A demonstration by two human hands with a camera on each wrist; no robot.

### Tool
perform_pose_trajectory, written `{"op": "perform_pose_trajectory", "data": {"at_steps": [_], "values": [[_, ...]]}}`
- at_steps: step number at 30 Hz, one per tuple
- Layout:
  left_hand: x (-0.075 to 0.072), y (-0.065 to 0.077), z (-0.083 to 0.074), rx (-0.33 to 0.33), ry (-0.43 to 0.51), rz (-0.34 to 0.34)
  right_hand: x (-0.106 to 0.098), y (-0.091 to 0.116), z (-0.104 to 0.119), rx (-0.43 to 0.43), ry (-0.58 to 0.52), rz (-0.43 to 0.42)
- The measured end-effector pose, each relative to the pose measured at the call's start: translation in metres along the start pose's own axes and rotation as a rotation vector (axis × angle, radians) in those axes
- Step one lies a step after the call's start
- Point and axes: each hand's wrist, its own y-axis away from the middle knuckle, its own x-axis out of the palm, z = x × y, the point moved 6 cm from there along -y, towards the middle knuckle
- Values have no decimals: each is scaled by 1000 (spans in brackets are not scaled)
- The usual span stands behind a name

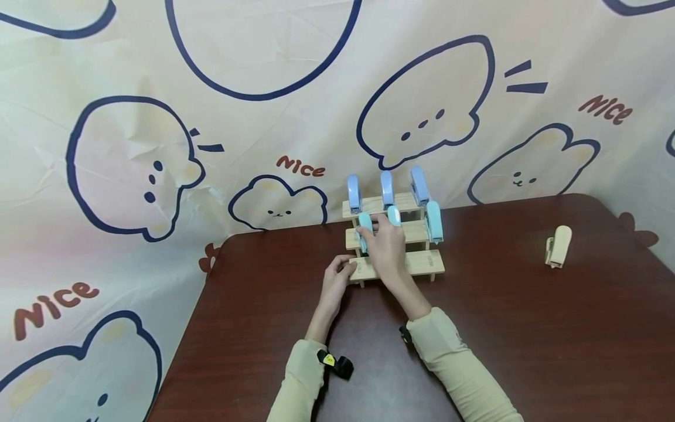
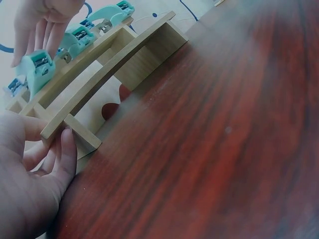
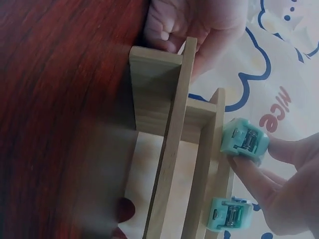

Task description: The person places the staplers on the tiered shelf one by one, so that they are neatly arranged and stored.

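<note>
A wooden three-tier display stand (image 1: 423, 263) stands at the back of the table. My left hand (image 1: 335, 282) grips the left end of its lowest tier, thumb and fingers around the board in the left wrist view. My right hand (image 1: 388, 249) reaches over the stand and pinches a teal stapler (image 3: 245, 140) at the left end of the middle tier. Beside it on that tier are a second teal stapler (image 1: 394, 215) and a third teal stapler (image 1: 434, 221) at the right end. Three blue staplers (image 1: 387, 189) stand along the top tier.
A cream stapler (image 1: 559, 247) lies apart on the right side of the dark brown table (image 1: 495, 316). Behind the table hangs a pale cloth (image 1: 263, 129) with cartoon prints, close behind the stand.
</note>
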Motion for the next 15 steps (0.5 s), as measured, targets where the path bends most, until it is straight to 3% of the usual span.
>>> {"op": "perform_pose_trajectory", "data": {"at_steps": [8, 12, 15], "values": [[1, -1, -1, 15, 5, 4, 3, 2, 3, -68, 109, 16], [-1, -8, 12, 17, 8, -8, 4, 1, 2, -56, 118, 35], [-1, -8, 12, 11, -5, -6, 4, 0, 1, -27, 91, 57]]}}
